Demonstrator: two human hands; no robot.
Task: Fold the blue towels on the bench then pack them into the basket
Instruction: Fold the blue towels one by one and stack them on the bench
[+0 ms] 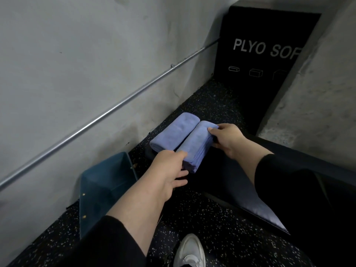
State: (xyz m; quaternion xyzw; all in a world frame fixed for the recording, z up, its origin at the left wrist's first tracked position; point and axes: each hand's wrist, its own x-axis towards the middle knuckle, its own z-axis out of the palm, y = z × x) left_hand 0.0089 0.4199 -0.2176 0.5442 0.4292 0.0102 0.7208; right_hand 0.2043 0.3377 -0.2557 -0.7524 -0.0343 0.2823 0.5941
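Two folded blue towels lie side by side at the far end of the dark padded bench (250,205). The left towel (171,132) lies untouched. The right towel (196,143) is a thick folded stack, held at both ends: my left hand (169,170) grips its near end with the thumb on top, and my right hand (227,139) pinches its far end. A dark teal basket (104,187) stands on the floor to the left of the bench, against the wall; what I can see of its inside holds nothing.
A grey concrete wall with a metal pipe (115,108) runs along the left. A black plyo box (269,60) stands at the far end. The floor (221,237) is black speckled rubber, and a white shoe (190,251) shows at the bottom.
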